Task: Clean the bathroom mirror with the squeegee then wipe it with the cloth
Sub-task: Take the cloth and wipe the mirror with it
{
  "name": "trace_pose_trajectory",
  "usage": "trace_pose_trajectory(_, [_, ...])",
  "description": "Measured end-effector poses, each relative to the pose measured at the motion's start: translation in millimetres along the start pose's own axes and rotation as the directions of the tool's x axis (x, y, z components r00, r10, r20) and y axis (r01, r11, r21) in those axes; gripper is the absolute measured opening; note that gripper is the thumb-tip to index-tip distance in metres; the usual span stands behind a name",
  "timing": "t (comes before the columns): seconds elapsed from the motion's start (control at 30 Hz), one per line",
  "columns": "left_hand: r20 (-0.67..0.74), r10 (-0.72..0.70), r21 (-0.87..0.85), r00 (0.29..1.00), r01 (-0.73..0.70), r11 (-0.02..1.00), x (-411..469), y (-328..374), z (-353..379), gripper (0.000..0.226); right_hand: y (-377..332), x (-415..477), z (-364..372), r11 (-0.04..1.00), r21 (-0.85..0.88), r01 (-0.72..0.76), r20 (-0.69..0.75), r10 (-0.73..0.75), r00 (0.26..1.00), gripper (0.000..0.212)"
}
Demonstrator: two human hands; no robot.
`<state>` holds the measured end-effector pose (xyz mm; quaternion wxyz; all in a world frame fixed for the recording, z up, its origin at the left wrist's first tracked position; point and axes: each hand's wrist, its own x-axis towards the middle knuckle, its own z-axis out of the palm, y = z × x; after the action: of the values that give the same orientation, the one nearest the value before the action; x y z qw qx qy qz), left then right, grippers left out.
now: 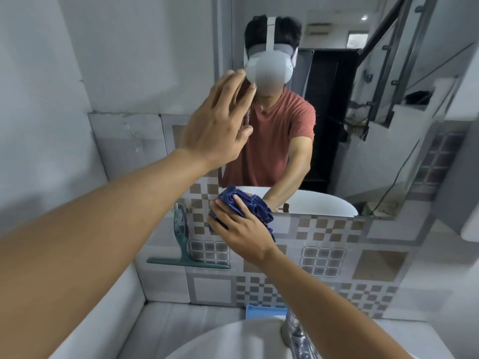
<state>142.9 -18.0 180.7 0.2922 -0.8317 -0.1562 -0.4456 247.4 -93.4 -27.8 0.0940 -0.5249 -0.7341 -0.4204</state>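
Observation:
The bathroom mirror (363,104) hangs on the wall ahead and reflects a person in a red shirt. My left hand (220,120) is flat and open with its fingers spread, pressed against the mirror's left edge. My right hand (241,226) holds a bunched dark blue cloth (248,203) against the mirror's bottom left corner. The teal squeegee (185,250) hangs on the tiled wall below and left of the mirror, blade down, untouched.
A white sink (228,340) with a chrome tap (293,330) sits directly below my arms. A small blue item (264,312) rests behind the sink. Patterned tiles (337,255) cover the wall under the mirror. A grey wall closes in on the left.

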Motion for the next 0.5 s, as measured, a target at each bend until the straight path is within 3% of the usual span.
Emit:
trace_pose_trajectory(0.13, [0.022,-0.001,-0.041,1.000,0.002,0.999,0,1,-3,0.066,-6,4,-9,0.977,0.210,0.030,0.003,-0.031,1.000,0.033])
trace_pose_trajectory(0.23, [0.052,0.007,-0.062,0.999,-0.004,0.998,-3,2,-10,0.063,-15,2,-26,0.854,0.483,-0.193,0.034,0.202,0.979,0.030])
trace_pose_trajectory(0.37, [0.093,0.006,-0.124,0.996,0.005,0.992,-21,3,-17,0.054,-17,0,-64,0.488,0.710,-0.507,0.193,0.558,0.807,0.026])
trace_pose_trajectory(0.43, [0.142,-0.003,-0.162,0.990,0.027,0.986,-36,5,-23,0.049,-11,-1,-84,0.236,0.776,-0.585,0.345,0.617,0.707,0.028])
trace_pose_trajectory(0.5, [0.182,-0.040,-0.207,0.983,0.078,0.975,-52,10,-30,0.043,-3,-4,-99,0.065,0.808,-0.586,0.412,0.649,0.640,0.030])
